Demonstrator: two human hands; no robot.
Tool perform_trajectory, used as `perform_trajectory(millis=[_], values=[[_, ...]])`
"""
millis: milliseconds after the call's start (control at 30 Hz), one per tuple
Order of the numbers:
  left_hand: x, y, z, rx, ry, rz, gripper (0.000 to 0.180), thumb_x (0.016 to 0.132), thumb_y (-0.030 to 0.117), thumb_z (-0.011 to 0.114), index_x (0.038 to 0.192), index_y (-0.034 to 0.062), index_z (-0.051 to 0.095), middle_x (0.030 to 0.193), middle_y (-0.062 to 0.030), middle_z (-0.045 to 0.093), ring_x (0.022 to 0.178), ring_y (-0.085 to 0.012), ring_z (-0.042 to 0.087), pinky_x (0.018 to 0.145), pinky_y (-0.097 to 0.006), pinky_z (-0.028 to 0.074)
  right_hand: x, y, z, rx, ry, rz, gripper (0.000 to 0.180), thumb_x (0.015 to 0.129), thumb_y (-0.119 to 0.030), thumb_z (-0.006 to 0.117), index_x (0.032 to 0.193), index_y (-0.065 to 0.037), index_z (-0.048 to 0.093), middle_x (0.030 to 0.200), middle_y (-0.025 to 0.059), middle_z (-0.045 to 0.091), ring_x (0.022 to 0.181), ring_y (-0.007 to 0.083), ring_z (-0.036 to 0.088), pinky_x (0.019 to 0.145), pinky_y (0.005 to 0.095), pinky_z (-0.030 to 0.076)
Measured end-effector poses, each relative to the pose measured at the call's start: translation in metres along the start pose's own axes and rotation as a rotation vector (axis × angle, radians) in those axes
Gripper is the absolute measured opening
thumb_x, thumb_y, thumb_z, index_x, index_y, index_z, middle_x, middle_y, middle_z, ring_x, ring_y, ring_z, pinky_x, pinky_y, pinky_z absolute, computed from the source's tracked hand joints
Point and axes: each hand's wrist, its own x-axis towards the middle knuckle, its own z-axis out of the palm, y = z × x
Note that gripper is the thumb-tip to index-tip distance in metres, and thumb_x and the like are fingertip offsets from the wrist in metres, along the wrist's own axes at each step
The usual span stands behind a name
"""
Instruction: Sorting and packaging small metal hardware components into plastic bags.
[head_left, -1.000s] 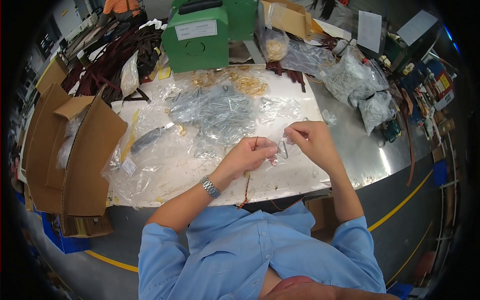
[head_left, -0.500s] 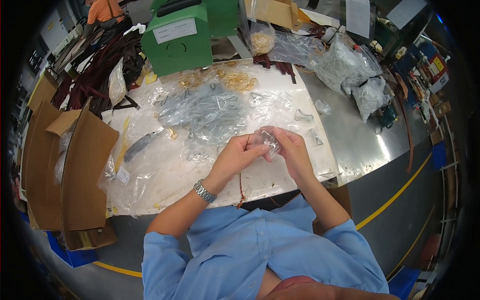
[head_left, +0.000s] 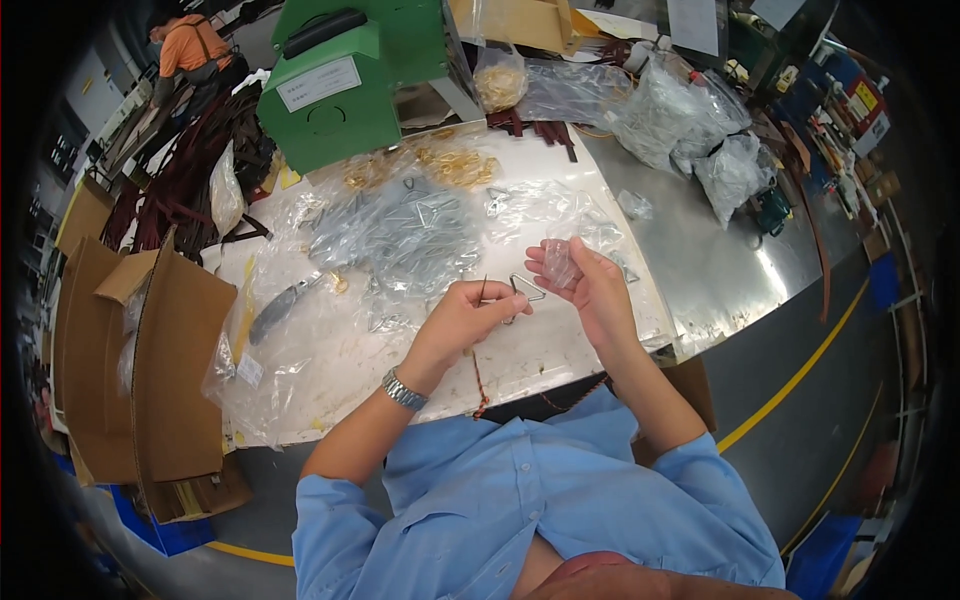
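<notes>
My left hand (head_left: 470,318) pinches a silver metal triangle-shaped piece of hardware (head_left: 530,288) between thumb and fingers, just above the white tabletop (head_left: 545,365). A thin dark prong stands up by the fingertips; whether it belongs to the same piece I cannot tell. Beside it, on the right, my right hand (head_left: 603,295) has its palm turned up and holds a small crumpled clear plastic bag (head_left: 560,265) against the fingers. Farther off lies a heap of similar silver hardware (head_left: 395,235) in clear bags, with gold-coloured hardware (head_left: 455,165) behind it.
A green machine (head_left: 330,100) stands at the back. On the left are an open cardboard box (head_left: 185,360), dark red strips (head_left: 150,210) and a dark-bladed tool (head_left: 280,312). Bulky clear bags (head_left: 670,115) sit on the metal table at right. A person (head_left: 195,55) works at far left.
My hands have moved apart. The metal piece, earlier within the clear wrapping between both hands, is out in my left hand; the crumpled bag stays in my right. The view has shifted slightly.
</notes>
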Motion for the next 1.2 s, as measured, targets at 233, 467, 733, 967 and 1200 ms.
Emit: perform_trajectory(millis=[233,467,733,967,1200], values=[[-0.002,0.007,0.009,-0.113,0.042,0.13,0.021,0.103,0.018,0.068,0.114,0.0012,0.077,0.084,0.0006,0.072,0.053,0.001,0.034,0.047,-0.02,0.025,-0.004,0.015,-0.004,-0.069,0.021,-0.018,0.044,0.112,-0.034,0.053,0.129,0.005,0.066,0.122,0.0213,0.076,0.114,0.0269,0.075,0.102,0.0391,0.058],[0.003,-0.001,0.004,-0.105,0.165,0.195,0.024,0.107,0.015,0.061,0.121,0.0005,0.073,0.096,-0.0067,0.079,0.051,0.0015,0.032,0.046,-0.019,0.026,-0.008,0.019,0.008,-0.1,0.013,-0.066,0.044,0.113,-0.032,0.052,0.128,0.007,0.067,0.119,0.0199,0.076,0.113,0.0235,0.074,0.104,0.0371,0.056],[0.001,0.003,0.007,-0.128,0.129,0.23,0.022,0.108,0.015,0.059,0.122,0.0018,0.07,0.098,-0.0092,0.08,0.05,0.0018,0.031,0.045,-0.018,0.025,-0.005,0.023,0.004,-0.1,0.005,-0.075,0.044,0.113,-0.032,0.052,0.126,0.006,0.067,0.118,0.0196,0.077,0.111,0.0219,0.074,0.103,0.0369,0.056],[0.0,-0.002,0.008,-0.117,0.272,0.239,0.015,0.106,0.012,0.064,0.117,0.0029,0.067,0.097,-0.0049,0.08,0.058,0.0038,0.038,0.051,-0.019,0.03,-0.02,0.029,0.022,-0.061,0.005,-0.048,0.038,0.112,-0.022,0.056,0.137,0.006,0.064,0.124,0.0137,0.075,0.11,0.0174,0.072,0.103,0.0334,0.055],[0.003,-0.009,0.015,0.209,0.352,0.351,0.018,0.101,0.015,0.072,0.092,-0.0013,0.073,0.073,0.0022,0.066,0.063,-0.0003,0.051,0.057,-0.021,0.04,-0.019,0.033,0.024,-0.055,-0.044,-0.074,0.039,0.109,-0.016,0.058,0.141,0.006,0.059,0.13,0.0142,0.073,0.116,0.0157,0.069,0.106,0.0332,0.053]])
